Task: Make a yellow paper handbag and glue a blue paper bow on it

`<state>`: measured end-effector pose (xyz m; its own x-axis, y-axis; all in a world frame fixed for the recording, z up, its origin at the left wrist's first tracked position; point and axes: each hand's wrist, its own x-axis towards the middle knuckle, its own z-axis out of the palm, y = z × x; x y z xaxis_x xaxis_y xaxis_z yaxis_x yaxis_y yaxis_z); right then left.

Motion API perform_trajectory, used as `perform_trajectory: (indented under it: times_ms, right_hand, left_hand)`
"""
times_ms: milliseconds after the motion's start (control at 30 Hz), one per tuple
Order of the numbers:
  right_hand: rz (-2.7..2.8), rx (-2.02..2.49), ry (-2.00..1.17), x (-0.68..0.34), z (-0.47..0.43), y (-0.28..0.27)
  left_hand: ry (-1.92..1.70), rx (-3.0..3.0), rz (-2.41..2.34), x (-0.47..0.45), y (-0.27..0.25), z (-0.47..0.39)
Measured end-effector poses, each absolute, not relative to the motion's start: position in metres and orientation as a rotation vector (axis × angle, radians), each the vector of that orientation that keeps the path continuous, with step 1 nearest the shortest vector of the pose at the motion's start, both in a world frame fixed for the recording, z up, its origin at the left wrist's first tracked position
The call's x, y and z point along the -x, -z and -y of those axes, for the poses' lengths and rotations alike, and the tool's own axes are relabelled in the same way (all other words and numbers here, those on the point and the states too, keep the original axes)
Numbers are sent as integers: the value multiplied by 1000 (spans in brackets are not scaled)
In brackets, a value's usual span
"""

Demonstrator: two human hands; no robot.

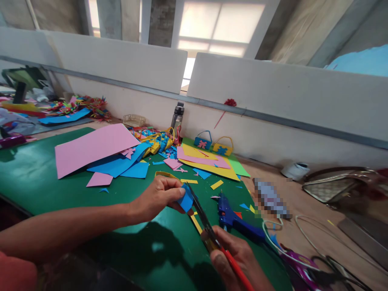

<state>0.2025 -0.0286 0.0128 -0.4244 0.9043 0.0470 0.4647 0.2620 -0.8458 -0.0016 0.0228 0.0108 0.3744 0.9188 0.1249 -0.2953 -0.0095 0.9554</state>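
My left hand [160, 196] pinches a small piece of blue craft foam [185, 200] between thumb and fingers, above the green mat. My right hand [232, 252] is closed round scissors [203, 216] with dark blades and a red handle. The blade tips reach up along the right edge of the blue piece; whether they are cutting into it cannot be made out. A narrow yellow strip [196, 223] shows below the blades. Just right of the blades lies a blue glue gun [232, 218].
The green cutting mat [127, 238] holds pink sheets [97, 147], blue sheets [121, 163], yellow sheets [209, 165] and scraps. Small handbag shapes [202, 142] stand by the wall near a bottle [178, 115]. Cables [298, 230], a purple tool [298, 262] and a bag [333, 184] lie right.
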Motion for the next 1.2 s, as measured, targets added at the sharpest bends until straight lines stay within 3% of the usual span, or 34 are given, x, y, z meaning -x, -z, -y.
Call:
perform_trajectory:
  times_ms: [1200]
  right_hand:
    - [2063,1285,-898,-204,25,-5]
  left_hand:
    - [-1113,-1260,-812,-1,-12,-22]
